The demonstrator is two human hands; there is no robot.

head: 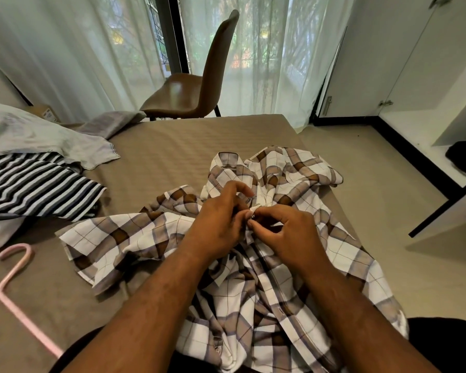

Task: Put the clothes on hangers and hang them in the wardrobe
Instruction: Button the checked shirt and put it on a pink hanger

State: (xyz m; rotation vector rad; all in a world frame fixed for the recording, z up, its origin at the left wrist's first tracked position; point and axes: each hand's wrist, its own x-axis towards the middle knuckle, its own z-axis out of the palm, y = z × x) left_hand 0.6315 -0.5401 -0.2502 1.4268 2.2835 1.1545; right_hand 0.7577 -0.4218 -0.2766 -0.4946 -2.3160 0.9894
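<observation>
A brown-and-white checked shirt (267,238) is lying crumpled on the tan bed (159,146), its collar pointing toward the window; the left hand (218,219) and right hand (288,232) are meeting at its front placket, both pinching the cloth around a button; a pink hanger (14,289) is resting at the bed's left edge, beside a striped garment (35,187); a brown chair (194,84) is standing before sheer curtains (73,49).
</observation>
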